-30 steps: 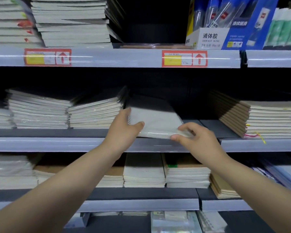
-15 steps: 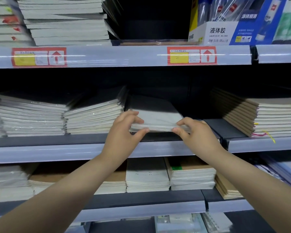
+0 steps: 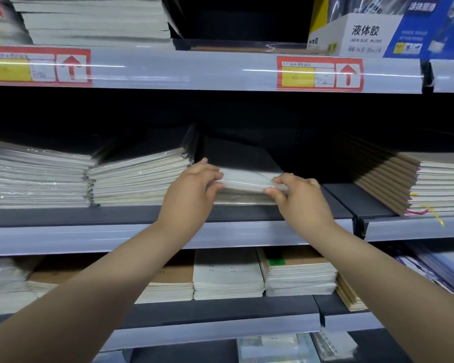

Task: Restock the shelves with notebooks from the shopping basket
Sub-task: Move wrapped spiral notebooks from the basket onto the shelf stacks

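Notebooks: thin clear-wrapped bundle, lay between the two hands on the middle shelf, front edge apparently lifted a bit off another wrapped pack beneath it.
Middle shelf: pale front rail ran under both wrists; dark deck bare just right of the right hand.
Wrapped stacks: just left of the left hand, nearest one almost touching the knuckles.
Brown-cover stack: well right of the right hand, same level.
Lower stacks: below the forearms, one shelf down.
Left hand: gripped the bundle's left front edge, fingers curled over the top, thumb under.
Right hand: pinched the right front corner, thumb and forefinger.
Handling (judgement): light, flexes, sags if held at one corner; film is slick, so it slides easily. Support both front corners or the long edges, then push flat.
Glue box: above and right of the hands, printed 液体胶; smaller Latin line beneath was too blurred to read.
Price tags: above the right hand, red frame, yellow patch, red up-arrow; writing illegible. Same type above-left.
Shopping basket: not in view.
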A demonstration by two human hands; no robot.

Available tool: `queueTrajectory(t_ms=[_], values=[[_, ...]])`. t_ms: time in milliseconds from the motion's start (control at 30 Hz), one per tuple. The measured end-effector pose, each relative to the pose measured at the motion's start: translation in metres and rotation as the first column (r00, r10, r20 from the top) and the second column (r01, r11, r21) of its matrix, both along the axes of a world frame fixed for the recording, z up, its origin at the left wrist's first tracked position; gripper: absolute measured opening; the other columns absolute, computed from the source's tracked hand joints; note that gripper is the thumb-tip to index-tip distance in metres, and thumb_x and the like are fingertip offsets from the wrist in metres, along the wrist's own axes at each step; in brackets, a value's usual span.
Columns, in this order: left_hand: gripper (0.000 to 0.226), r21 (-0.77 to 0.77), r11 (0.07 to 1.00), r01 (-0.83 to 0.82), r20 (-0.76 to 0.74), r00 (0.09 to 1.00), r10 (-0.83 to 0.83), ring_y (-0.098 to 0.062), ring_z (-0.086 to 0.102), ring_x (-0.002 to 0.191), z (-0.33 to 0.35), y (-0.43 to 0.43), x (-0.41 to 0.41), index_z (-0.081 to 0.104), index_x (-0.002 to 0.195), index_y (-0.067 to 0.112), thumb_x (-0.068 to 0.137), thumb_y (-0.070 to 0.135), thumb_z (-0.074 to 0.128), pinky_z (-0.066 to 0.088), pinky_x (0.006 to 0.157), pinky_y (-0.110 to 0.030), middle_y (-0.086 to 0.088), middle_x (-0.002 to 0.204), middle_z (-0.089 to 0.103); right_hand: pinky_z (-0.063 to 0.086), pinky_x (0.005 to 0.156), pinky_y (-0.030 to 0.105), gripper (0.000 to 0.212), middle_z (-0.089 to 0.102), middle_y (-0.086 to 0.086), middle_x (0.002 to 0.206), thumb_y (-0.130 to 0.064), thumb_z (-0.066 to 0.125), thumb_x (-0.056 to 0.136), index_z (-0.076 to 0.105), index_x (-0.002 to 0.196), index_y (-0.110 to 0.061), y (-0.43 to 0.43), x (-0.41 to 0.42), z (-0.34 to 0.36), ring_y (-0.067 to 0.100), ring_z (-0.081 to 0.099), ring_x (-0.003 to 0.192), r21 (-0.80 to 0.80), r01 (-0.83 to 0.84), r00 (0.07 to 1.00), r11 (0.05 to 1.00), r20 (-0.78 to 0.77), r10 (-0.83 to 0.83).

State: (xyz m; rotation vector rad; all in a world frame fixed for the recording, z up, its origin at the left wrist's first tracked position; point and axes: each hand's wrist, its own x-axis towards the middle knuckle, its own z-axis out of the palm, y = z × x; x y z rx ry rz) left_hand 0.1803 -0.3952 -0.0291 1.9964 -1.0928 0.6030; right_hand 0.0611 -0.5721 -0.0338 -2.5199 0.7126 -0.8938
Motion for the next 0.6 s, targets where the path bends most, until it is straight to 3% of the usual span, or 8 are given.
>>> queueTrajectory(t_ms=[233,400,600], values=[[0.025,0.034,0.998,-0.057,0.056,0.997,0.055,-0.014,0.052,0.118,0.003,-0.007,0.007,0.070,0.116,0.012,0.094,0.018,0.062,0.037,0.090,-0.020,0.004,0.123,0.064,0.042,0.086,0.030,0.039,0.053,0.004,0.139,-0.042,0.054,0.095,0.057,0.129,-0.022,-0.005,0.017,-0.006,0.023,0.032,0.127,0.025,0.007,1.000,1.000,0.018,-0.007],[0.023,0.056,0.996,-0.072,0.098,0.993,0.066,-0.021,0.055,0.115,0.003,-0.015,0.010,0.071,0.114,0.011,0.093,0.017,0.062,0.049,0.087,-0.035,0.000,0.122,0.063,0.033,0.082,0.025,0.038,0.062,0.004,0.123,-0.040,0.056,0.094,0.060,0.126,-0.018,-0.012,0.023,-0.008,0.023,0.037,0.113,-0.005,0.000,0.997,1.000,0.072,0.000],[0.022,0.072,0.992,-0.108,0.128,0.987,0.098,-0.023,0.057,0.111,-0.001,-0.019,0.016,0.071,0.113,0.012,0.093,0.016,0.063,0.046,0.079,-0.032,-0.002,0.118,0.064,0.037,0.078,0.029,0.038,0.062,0.005,0.122,-0.040,0.056,0.094,0.060,0.124,-0.017,-0.015,0.028,-0.007,0.024,0.037,0.112,-0.016,0.008,0.999,1.000,0.044,-0.007]])
